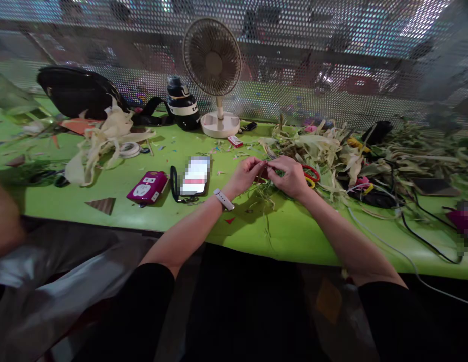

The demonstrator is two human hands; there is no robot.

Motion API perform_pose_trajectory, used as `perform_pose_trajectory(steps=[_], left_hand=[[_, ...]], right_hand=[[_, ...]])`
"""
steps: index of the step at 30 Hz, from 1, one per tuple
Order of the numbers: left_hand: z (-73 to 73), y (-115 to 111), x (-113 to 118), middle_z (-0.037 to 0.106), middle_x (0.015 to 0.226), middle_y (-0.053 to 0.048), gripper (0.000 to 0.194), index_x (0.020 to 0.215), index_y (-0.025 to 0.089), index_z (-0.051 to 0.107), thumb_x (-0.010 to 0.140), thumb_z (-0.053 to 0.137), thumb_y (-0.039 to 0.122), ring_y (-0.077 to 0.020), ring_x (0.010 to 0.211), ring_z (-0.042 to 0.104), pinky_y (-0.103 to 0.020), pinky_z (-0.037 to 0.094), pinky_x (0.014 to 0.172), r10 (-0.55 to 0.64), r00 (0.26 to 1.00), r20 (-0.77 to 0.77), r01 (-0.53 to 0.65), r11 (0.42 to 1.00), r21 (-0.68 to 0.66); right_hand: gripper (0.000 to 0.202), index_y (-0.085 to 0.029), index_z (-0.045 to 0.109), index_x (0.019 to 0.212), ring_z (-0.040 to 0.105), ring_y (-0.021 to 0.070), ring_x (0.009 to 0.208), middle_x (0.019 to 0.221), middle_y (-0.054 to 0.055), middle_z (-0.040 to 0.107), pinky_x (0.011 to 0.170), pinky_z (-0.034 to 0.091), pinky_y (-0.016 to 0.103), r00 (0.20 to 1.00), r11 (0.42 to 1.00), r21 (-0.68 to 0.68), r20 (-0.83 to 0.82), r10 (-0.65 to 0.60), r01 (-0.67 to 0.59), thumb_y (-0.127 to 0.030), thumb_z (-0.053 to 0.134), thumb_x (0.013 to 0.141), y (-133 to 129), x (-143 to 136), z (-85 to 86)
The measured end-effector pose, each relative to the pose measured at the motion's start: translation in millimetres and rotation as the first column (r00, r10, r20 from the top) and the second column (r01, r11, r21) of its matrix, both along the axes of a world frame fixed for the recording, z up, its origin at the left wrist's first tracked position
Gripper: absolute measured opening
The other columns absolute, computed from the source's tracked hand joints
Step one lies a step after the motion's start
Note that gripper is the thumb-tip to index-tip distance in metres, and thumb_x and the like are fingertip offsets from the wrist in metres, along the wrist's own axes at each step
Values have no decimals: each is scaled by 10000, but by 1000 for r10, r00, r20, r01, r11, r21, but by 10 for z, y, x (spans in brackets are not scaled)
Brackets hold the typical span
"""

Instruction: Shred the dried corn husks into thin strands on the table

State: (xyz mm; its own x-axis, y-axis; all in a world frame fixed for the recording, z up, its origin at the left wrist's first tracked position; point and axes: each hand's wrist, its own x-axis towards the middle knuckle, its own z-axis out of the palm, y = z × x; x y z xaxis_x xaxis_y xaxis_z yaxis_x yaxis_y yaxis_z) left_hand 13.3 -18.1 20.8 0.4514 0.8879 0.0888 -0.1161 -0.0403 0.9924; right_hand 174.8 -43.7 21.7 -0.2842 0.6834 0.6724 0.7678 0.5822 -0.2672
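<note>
My left hand point(246, 175), with a pale watch point(223, 199) on the wrist, meets my right hand point(288, 175) above the green table point(203, 221). Fingertips of both hands are pinched together around something small and dark, too tiny to name. Thin green plant strands point(264, 196) lie or hang just below them. Beside my right hand is a pair of scissors point(312, 174) with red and yellow handles, partly covered by that hand. Left of my left hand, a phone point(196, 176) with a lit, blurred screen lies on the table.
A fan point(218, 123) and a black bottle point(183, 108) stand at the back. Dried husks and stems point(328, 146) heap up on the right, near cables point(426, 241). A purple power socket block point(148, 188), pale ribbon-like strips point(105, 136) and a black bag point(81, 90) lie left; another person's arm point(3, 221) shows there.
</note>
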Motion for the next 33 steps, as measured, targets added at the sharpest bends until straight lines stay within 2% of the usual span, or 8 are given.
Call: perform_pose_trajectory(steps=[4,7,13,18,23,28,31,33], left_hand=[[-29,7,0,647,688,13,223,801,140,532,873,632,327,-71,559,620,-213,529,580,1,1000,10,-2,996,92],[-33,10,-1,646,669,13,253,804,138,534,853,655,354,-74,557,627,-205,528,576,-9,1000,14,8,995,102],[2,-8,-8,624,662,18,259,777,138,550,858,648,364,-57,537,582,-187,501,534,2,1000,26,-3,1000,9],[-11,-11,3,593,630,22,264,735,135,565,869,633,352,-46,515,533,-196,486,558,13,1000,15,-12,999,-45],[-39,27,-11,561,592,29,254,708,154,529,909,561,306,-63,500,488,-210,413,530,13,996,-86,-3,993,115],[23,28,-75,556,592,29,244,710,168,506,926,519,281,-81,523,476,-225,343,532,104,948,-301,23,921,390],[48,36,-92,561,597,29,224,728,169,501,932,501,261,-89,540,512,-229,363,556,90,941,-328,52,915,399],[57,46,-95,559,592,33,211,733,169,502,931,498,242,-91,544,527,-233,397,584,36,953,-301,70,940,334]], right_hand=[[207,-212,746,848,705,212,804,883,63,772,891,520,399,1000,1000,6,-23,16,-16,-249,543,831,9,20,9],[212,-210,742,847,703,205,797,882,59,770,875,525,388,999,999,-7,-15,39,-39,-275,541,851,18,49,14],[227,-220,720,890,681,204,843,927,54,756,1056,392,485,982,1000,20,189,-24,20,-259,496,904,-33,38,50],[271,-199,713,912,647,190,789,929,74,739,1091,337,504,957,996,65,281,-77,61,-252,449,941,-89,-5,58],[275,-189,709,860,652,184,773,868,61,743,1073,359,492,945,994,97,318,-83,55,-241,451,940,-69,15,30],[240,-181,715,855,675,188,784,855,58,754,1055,386,470,962,996,90,270,-35,10,-237,490,919,-37,37,1],[215,-202,721,841,688,191,802,859,47,760,1018,426,449,986,999,34,167,4,-9,-244,519,899,-14,43,-12],[194,-215,727,847,693,193,805,865,40,763,983,452,439,995,1000,-10,99,17,-16,-250,540,883,0,48,-15]])
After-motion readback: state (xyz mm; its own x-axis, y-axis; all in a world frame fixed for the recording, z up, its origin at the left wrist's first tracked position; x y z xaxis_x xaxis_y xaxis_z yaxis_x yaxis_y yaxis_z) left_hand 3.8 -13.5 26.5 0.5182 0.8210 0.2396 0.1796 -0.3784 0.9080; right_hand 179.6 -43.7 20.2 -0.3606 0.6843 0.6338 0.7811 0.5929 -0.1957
